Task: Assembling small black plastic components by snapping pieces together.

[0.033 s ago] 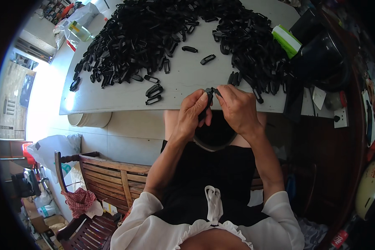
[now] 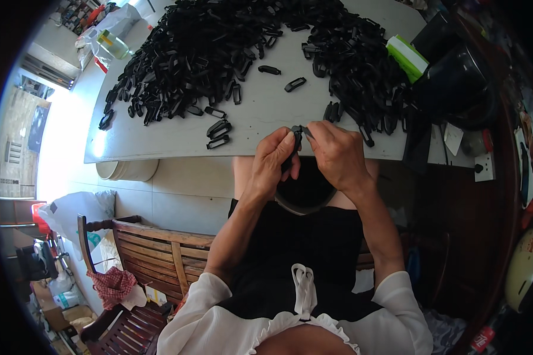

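My left hand [image 2: 273, 155] is closed around a black elongated plastic piece [image 2: 294, 148], holding it upright at the table's front edge. Close against its top end, my right hand [image 2: 339, 152] pinches a small dark flat piece [image 2: 307, 132]; its kind is too small to make out. Both sets of fingertips nearly meet. Below them a dark round bucket [image 2: 305, 192] sits between my knees. Two loose black frame-like pieces [image 2: 295, 84] lie beyond my hands, and several more [image 2: 219, 128] rest to the left near the edge.
Large heaps of similar black parts [image 2: 183, 65] cover the far and left side of the pale table [image 2: 260, 112], with another heap [image 2: 361, 65] on the right. A green-and-white packet [image 2: 407, 58] and a black container [image 2: 459, 83] stand at the right. A wooden bench [image 2: 154, 245] is at lower left.
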Demonstrator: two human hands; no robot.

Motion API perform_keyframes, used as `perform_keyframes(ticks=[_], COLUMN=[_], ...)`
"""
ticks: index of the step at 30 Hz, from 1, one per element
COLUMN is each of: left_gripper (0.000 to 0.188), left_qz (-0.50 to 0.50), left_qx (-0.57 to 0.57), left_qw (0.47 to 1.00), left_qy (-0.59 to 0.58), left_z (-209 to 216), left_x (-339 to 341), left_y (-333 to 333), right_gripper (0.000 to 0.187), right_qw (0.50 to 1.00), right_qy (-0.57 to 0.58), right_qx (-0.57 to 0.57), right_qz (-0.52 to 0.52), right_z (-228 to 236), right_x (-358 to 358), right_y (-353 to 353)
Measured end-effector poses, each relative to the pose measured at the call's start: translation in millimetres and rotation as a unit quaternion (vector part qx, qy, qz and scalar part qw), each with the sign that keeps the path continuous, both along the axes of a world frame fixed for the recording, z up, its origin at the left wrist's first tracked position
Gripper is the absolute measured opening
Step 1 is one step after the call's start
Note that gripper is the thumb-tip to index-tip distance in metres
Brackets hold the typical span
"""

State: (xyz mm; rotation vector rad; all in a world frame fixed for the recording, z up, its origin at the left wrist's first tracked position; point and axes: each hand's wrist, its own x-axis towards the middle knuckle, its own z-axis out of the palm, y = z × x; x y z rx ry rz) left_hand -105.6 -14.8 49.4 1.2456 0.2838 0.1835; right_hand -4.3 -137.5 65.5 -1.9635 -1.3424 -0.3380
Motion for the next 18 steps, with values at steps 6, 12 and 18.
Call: perform_keyframes(ticks=[6, 12, 18], left_gripper=[0.031, 0.028, 0.027], left_qz=[0.023, 0.084, 0.049], left_qx=[-0.018, 0.024, -0.021], left_qw=[1.0, 0.991, 0.993], left_qy=[-0.007, -0.104, -0.107], left_z=[-5.8, -21.8, -25.1], left_x=[-6.0, 0.2, -6.0], left_y=[-10.6, -9.0, -25.0], right_gripper=[0.012, 0.04, 0.043], right_qw=[0.997, 0.789, 0.811], right_qy=[-0.043, 0.557, 0.485], right_qx=[-0.032, 0.185, 0.213], right_qz=[0.046, 0.181, 0.25], right_z=[-1.0, -23.2, -57.9], right_x=[-8.7, -12.1, -13.5], right_y=[-4.9, -21.0, -7.6])
